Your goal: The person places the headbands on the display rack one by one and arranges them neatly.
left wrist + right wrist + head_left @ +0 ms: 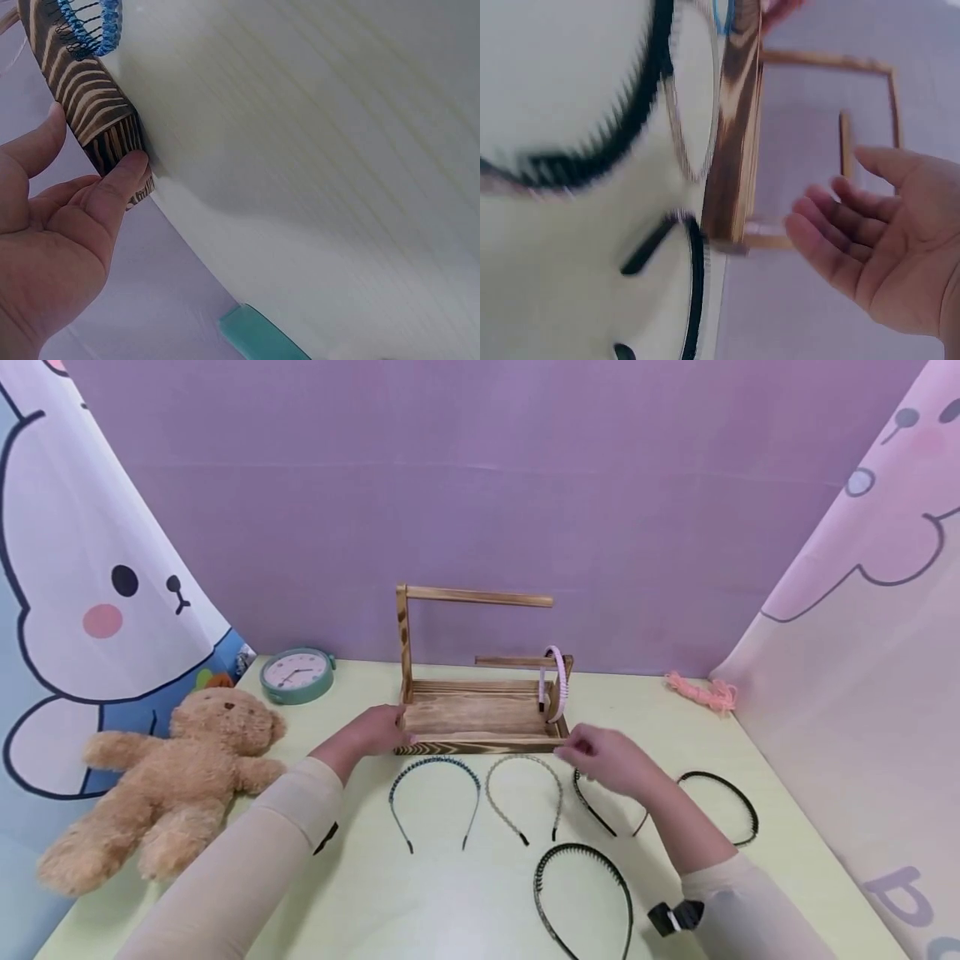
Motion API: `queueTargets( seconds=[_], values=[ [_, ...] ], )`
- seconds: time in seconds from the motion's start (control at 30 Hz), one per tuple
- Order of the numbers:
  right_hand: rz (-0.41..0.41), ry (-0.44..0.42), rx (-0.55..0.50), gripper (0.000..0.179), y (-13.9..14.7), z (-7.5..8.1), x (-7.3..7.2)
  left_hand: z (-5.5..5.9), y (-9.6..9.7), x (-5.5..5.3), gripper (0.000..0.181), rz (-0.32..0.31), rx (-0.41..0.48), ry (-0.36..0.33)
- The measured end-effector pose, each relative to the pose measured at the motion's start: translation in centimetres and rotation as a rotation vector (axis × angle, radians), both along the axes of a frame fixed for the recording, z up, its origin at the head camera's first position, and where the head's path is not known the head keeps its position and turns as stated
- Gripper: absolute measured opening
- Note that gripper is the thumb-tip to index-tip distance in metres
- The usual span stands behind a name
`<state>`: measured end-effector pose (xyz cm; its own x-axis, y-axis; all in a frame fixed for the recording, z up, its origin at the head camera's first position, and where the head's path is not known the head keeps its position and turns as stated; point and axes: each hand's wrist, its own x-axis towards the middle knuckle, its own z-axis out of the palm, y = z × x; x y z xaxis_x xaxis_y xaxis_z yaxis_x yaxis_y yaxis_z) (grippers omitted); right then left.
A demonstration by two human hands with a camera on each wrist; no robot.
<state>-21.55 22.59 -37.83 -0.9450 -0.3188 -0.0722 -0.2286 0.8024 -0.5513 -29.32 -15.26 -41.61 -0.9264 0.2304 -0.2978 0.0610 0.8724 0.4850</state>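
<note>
A wooden rack (480,747) with a tray base and two horizontal bars stands near the back of the table. My left hand (378,731) grips its front left corner, fingers on the end and thumb at the board's edge (82,90). Around the lower bar hangs a lilac headband (562,685). My right hand (611,760), fingers loosely bent and holding nothing, hovers by the front right corner. Before the rack lie a blue headband (435,760), a pale beaded headband (489,789) and a dark headband (596,817) partly hidden beneath my right hand.
Two black headbands lie farther out, one toothed (540,885) at the front and another (752,814) at the right. A teddy bear (191,777) and a green clock (300,689) occupy the left. Pink cord (701,693) lies at the back right.
</note>
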Motion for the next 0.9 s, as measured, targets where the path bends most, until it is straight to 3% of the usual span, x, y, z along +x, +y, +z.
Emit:
queueTargets(
  seconds=[0.17, 0.3, 0.43, 0.6, 0.9],
  values=[
    [0.161, -0.044, 0.188, 0.032, -1.8, -0.6, 4.1, -0.2, -0.1, -0.2, 0.074, -0.002, 0.003, 0.002],
    [0.214, -0.077, 0.305, 0.040, -3.0, -1.6, 6.9, -0.3, -0.2, -0.3, 0.073, -0.005, 0.002, 0.006],
    [0.270, -0.155, 0.353, 0.052, -4.0, -2.6, 9.1, -0.2, -0.3, -0.3, 0.073, -0.007, -0.009, 0.005],
    [0.309, -0.240, 0.362, 0.056, -5.0, -3.3, 10.5, -0.2, -0.3, -0.2, 0.073, -0.013, -0.018, 0.014],
    [0.271, -0.352, 0.289, 0.030, -5.7, -2.7, 11.8, -0.2, -0.1, -0.3, 0.074, -0.019, -0.022, 0.017]
  ],
)
